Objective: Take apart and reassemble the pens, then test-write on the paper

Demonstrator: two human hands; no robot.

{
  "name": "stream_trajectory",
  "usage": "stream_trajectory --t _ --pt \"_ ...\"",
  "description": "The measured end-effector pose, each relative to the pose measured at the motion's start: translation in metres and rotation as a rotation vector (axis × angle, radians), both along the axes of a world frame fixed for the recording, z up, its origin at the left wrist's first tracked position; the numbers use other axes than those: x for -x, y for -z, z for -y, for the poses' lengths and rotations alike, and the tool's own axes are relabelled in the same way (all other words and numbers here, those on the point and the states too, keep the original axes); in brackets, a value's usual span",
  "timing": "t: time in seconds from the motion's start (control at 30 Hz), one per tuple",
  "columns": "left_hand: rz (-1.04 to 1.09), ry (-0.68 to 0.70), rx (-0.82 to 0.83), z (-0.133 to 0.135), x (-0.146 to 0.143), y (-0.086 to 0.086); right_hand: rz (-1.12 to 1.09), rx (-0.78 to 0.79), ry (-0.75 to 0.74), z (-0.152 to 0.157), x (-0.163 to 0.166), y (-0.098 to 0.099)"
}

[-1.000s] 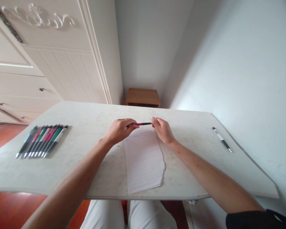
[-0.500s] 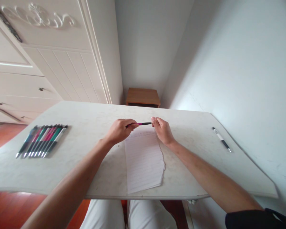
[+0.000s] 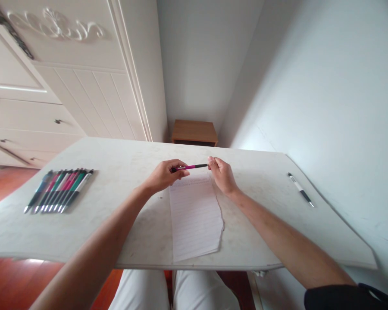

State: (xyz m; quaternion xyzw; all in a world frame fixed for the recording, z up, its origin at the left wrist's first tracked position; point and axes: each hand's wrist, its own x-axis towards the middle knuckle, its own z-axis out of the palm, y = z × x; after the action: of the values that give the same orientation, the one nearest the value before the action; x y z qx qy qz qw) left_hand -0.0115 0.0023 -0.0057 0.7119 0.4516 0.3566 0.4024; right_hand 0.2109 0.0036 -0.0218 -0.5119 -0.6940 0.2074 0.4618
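Note:
A pink pen with a black grip (image 3: 191, 167) is held level above the table, stretched between both hands. My left hand (image 3: 165, 174) is closed around its pink end, thumb and fingers pinching it. At the other end, my right hand (image 3: 222, 174) pinches the tip, which its thumb and fingers hide. Beneath the pen lies a sheet of lined paper (image 3: 195, 219) with a torn right edge and some faint writing at the top.
Several pens in pink, green, blue and white (image 3: 58, 190) lie in a row on the left of the white table (image 3: 129, 241). One white and black pen (image 3: 300, 189) lies alone at the right. Behind the table are a small wooden stand (image 3: 194, 130), a pale cabinet (image 3: 93, 86) and walls.
My left fingers have loosened slightly, showing more of the pink barrel. The right hand has shifted a little up and right. The pen now tilts slightly up towards the right.

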Motion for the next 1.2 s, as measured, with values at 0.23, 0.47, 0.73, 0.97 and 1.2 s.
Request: stream_trajectory --t 0.23,0.47,0.73,0.97,1.2 --pt "0.087 -0.075 -0.052 -0.009 0.004 0.013 -0.040 -0.020 0.109 -0.009 -0.009 0.002" --pt "0.015 -0.182 -0.192 -0.009 0.006 0.016 -0.211 0.085 0.070 -0.004 -0.005 0.001" --pt "-0.001 -0.232 -0.270 -0.007 0.005 0.015 -0.177 0.116 0.059 -0.006 -0.005 0.006" --pt "-0.074 -0.153 -0.313 -0.004 0.006 0.012 -0.135 0.056 0.044 -0.007 -0.007 0.001" --pt "-0.134 -0.154 -0.339 -0.002 0.009 0.008 -0.159 0.011 0.007 -0.005 -0.005 0.001"
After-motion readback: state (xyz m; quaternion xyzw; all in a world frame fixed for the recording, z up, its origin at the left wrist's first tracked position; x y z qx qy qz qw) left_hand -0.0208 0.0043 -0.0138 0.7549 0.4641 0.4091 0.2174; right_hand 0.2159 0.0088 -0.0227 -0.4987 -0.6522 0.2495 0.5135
